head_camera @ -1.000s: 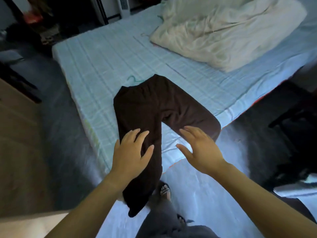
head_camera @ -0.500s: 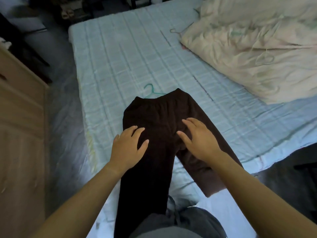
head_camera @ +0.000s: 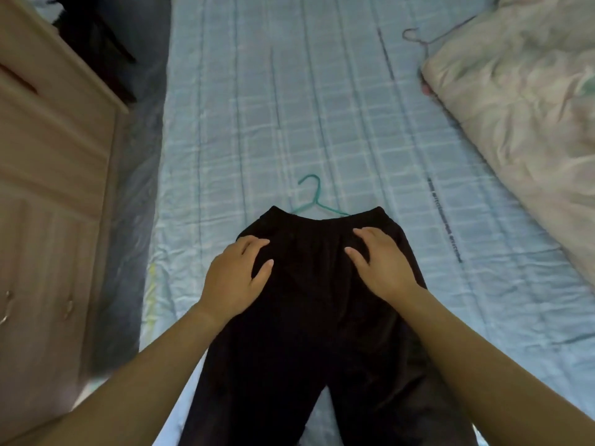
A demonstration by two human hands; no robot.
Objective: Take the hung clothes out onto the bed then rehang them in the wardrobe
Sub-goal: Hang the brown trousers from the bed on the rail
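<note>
**Q:** How are the fingers placed?
**A:** The fingers (head_camera: 254, 244) of the left hand (head_camera: 236, 275) and of the right hand (head_camera: 383, 265) are held nearly straight and slightly spread. They are pressed flat on a pair of dark trousers (head_camera: 315, 317). Nothing is gripped or pinched.

**Q:** Where are the trousers found?
**A:** They are laid lengthwise on the bed (head_camera: 257, 107), with the waistband at the far end and the legs trailing towards the near edge. The bed is covered by a pale blue checked sheet (head_camera: 354, 140). A strip of dark floor (head_camera: 128, 236) is seen along the left of the bed.

**Q:** What can be counted?
**A:** Two hands and one pair of trousers are counted. There are two hangers. The hook of a teal hanger (head_camera: 314, 194) is seen just beyond the waistband, its arms tucked under it. A pinkish wire hanger (head_camera: 418, 38) lies at the far right, just beside one rumpled pale quilt (head_camera: 521, 107).

**Q:** Are any containers shown?
**A:** One light wooden cabinet (head_camera: 54, 156) is seen at the left. Its fronts are closed, so its contents cannot be told.
</note>
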